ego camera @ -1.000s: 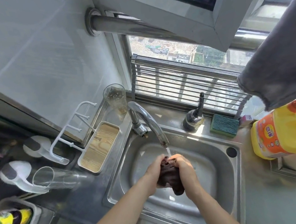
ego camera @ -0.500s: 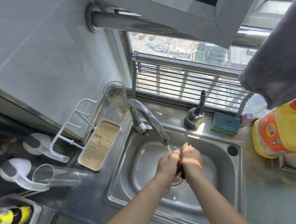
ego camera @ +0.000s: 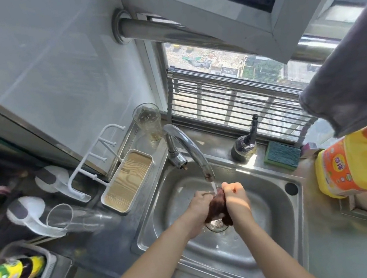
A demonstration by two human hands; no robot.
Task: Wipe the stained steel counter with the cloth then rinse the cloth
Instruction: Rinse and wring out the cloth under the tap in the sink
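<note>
Over the middle of the steel sink (ego camera: 281, 198), both hands are clamped on the dark maroon cloth (ego camera: 216, 207) — the left hand (ego camera: 198, 208) curled around its left side, the right hand (ego camera: 235, 199) fisted around its right. The cloth is bunched between the two palms, its upper end just under the thin stream of water (ego camera: 213, 186) falling from the curved tap (ego camera: 188, 147), its lower end hanging out below the fists toward the drain (ego camera: 215, 225). The fingers are mostly hidden behind the knuckles, so the hold is probably a squeeze, though I cannot be sure. Along the sink's back edge stand a dark pump bottle (ego camera: 245, 144) and a green sponge (ego camera: 281, 155); a yellow jug (ego camera: 357, 160) sits on the counter (ego camera: 337, 254) by the right rim.
</note>
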